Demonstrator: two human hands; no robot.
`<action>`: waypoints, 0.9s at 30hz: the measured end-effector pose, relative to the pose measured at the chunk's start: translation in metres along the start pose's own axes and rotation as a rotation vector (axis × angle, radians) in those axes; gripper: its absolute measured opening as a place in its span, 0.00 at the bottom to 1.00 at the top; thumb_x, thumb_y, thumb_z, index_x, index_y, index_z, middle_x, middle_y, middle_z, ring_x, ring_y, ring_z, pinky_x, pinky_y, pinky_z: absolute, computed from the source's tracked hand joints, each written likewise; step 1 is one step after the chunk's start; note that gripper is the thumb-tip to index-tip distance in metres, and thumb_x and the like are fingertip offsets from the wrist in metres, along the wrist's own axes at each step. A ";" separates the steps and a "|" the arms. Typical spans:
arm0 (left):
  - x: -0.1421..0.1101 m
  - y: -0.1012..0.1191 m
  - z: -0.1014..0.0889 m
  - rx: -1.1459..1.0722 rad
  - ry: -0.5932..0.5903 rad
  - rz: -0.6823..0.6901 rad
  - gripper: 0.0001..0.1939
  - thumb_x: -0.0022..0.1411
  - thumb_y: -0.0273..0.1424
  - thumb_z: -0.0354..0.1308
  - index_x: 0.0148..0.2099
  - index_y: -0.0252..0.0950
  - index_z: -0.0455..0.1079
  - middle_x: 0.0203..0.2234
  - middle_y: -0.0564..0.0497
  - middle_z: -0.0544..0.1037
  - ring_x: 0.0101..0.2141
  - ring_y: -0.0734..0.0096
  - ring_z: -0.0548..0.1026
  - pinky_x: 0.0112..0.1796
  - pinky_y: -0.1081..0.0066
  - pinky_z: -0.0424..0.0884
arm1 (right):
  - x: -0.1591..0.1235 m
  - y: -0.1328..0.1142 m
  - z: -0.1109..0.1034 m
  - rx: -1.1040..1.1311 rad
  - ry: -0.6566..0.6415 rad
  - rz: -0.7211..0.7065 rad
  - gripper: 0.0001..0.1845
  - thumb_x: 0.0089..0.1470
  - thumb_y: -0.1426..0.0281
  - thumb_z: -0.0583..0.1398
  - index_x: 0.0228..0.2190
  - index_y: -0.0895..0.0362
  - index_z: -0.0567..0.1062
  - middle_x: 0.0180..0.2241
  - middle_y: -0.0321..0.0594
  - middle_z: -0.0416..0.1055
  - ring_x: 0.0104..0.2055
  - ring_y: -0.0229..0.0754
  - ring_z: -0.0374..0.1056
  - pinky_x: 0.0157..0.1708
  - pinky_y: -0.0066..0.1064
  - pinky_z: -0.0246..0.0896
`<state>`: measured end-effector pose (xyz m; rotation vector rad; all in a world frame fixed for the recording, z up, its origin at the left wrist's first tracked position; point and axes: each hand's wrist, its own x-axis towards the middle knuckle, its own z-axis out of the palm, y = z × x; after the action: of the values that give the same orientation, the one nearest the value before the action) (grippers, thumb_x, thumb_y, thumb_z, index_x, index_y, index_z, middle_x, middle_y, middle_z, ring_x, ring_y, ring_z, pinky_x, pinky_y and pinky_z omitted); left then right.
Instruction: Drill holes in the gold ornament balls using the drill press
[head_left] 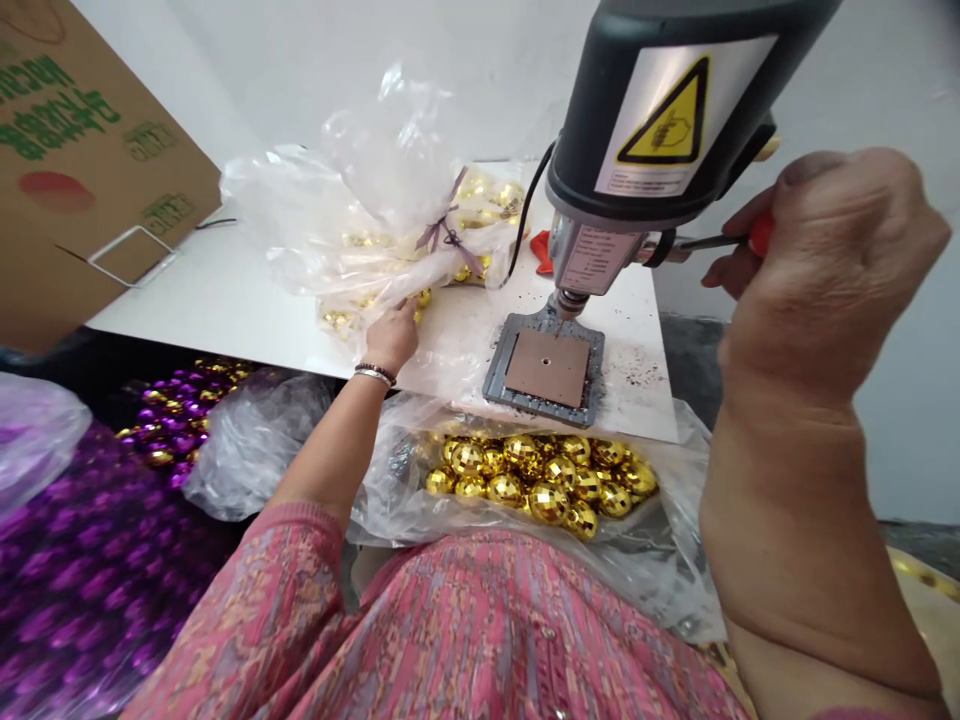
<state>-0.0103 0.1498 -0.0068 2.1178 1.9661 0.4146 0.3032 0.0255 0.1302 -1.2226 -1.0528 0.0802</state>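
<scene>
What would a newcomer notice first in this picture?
The black machine with its yellow warning label dominates the upper right, above a metal plate. Below that, gold mirrored balls lie heaped in a plastic bag, while purple balls fill the lower left. Large in the right foreground, the right hand grips a red-handled tool.

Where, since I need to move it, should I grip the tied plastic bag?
Grip the bag at its gathered neck, right at the purple ribbon, coming from above. The tie bunches the film into a narrow, firm hold, while below it the loose plastic spreads over the gold balls and could slip.
</scene>
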 end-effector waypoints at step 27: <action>-0.046 0.045 0.014 -1.131 -0.555 0.160 0.48 0.46 0.34 0.77 0.69 0.40 0.67 0.51 0.48 0.81 0.43 0.67 0.80 0.44 0.70 0.77 | -0.005 0.012 -0.007 0.042 -0.107 -0.034 0.17 0.67 0.62 0.55 0.29 0.59 0.63 0.26 0.28 0.60 0.29 0.22 0.56 0.33 0.22 0.50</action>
<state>0.0337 0.1005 -0.0070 1.3922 0.8729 0.6604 0.3106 0.0222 0.1181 -1.1726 -1.1589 0.1416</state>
